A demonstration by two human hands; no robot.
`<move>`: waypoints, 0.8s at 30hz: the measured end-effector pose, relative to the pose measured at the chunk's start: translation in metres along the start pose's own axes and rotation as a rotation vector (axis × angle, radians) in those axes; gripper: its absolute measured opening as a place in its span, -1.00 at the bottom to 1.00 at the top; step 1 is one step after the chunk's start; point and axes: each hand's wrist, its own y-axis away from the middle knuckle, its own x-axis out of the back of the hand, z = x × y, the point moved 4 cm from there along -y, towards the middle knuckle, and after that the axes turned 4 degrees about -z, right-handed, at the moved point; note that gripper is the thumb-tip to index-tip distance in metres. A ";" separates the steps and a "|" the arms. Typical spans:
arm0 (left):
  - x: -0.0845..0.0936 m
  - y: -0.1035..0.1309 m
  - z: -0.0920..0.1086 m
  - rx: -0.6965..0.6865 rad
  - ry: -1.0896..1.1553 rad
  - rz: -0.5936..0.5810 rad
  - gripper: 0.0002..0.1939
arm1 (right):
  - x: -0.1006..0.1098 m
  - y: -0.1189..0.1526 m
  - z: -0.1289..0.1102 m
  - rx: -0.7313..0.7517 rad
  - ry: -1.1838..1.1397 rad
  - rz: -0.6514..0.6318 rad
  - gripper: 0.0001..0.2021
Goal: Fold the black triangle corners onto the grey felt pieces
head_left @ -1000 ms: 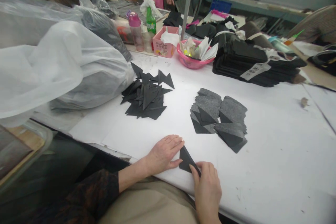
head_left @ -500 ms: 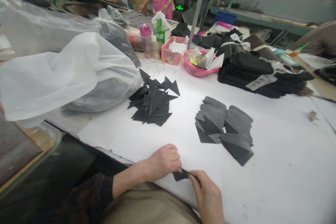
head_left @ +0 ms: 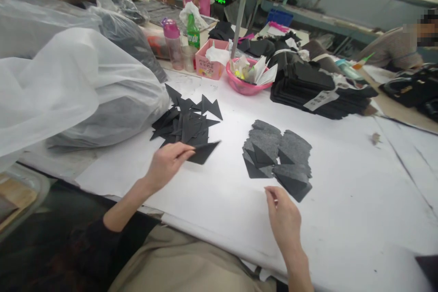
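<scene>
My left hand (head_left: 167, 164) pinches a black triangular piece (head_left: 204, 152) of thin sheet material by one end, at the near edge of a loose pile of similar black triangles (head_left: 188, 123). My right hand (head_left: 284, 214) hovers over the white table, thumb and fingertips closed together with nothing visible between them. Just beyond it lie overlapping dark grey, fuzzy pieces (head_left: 263, 134) with ragged edges. Several black triangles (head_left: 263, 154) rest on these, and a larger dark folded-looking piece (head_left: 292, 182) points toward me.
White plastic bags (head_left: 112, 100) bulge at left. Behind stand a pink-lidded bottle (head_left: 173, 45), a green bottle (head_left: 193, 32), a pink box (head_left: 210, 59) and a pink basin (head_left: 246, 84). A tied black stack (head_left: 308, 84) sits back right. Other people work beyond; a metal pole (head_left: 241, 9) rises from the table.
My hands have parted from the black piece they both gripped near the table edge. The left has moved forward and left toward the pile; the right has moved forward toward the grey pieces.
</scene>
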 end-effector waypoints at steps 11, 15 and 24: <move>-0.040 0.046 0.014 -0.091 -0.110 0.057 -0.78 | 0.003 -0.056 0.090 -0.056 0.243 -0.038 -0.56; -0.065 0.059 0.047 -0.162 0.018 -0.037 -0.76 | 0.002 -0.055 0.091 -0.030 0.262 -0.059 -0.55; -0.081 0.064 0.071 -0.250 0.115 -0.144 -0.74 | 0.008 -0.039 0.100 0.047 0.174 0.032 -0.51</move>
